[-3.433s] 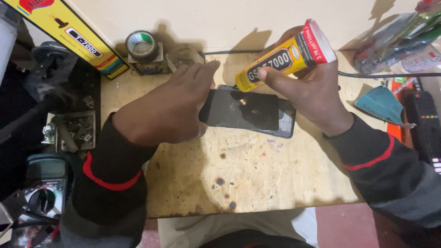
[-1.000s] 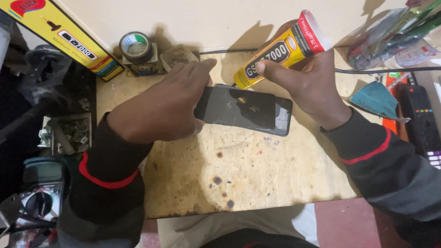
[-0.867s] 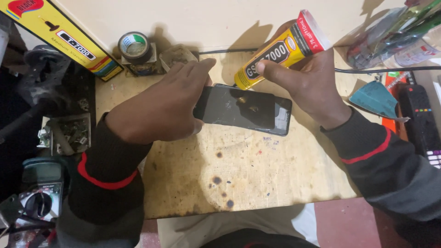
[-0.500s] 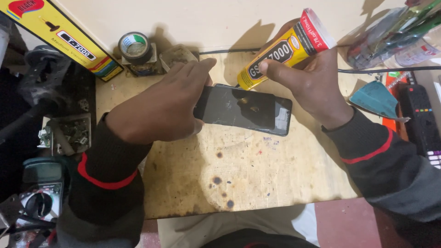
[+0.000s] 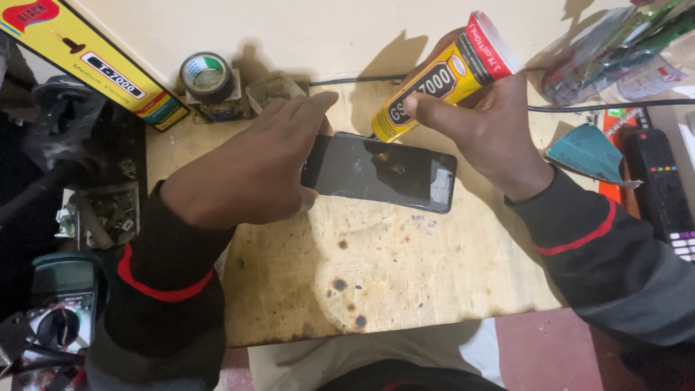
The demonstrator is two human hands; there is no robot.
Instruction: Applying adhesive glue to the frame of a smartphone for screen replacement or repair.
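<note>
My right hand (image 5: 485, 134) squeezes the yellow glue tube (image 5: 441, 76) nozzle-down over the flat black phone (image 5: 380, 172) that my left hand (image 5: 253, 166) pins; too much pressure could flood its edge.

A small repair workshop — a stained wooden bench (image 5: 391, 289) with a multimeter (image 5: 61, 304) (lower left of it) and tape roll (image 5: 206, 72) at its far edge.

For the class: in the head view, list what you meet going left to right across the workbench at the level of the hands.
Multimeter → left hand → dark phone → right hand holding the yellow glue tube → teal triangular pick → black remote control.
</note>
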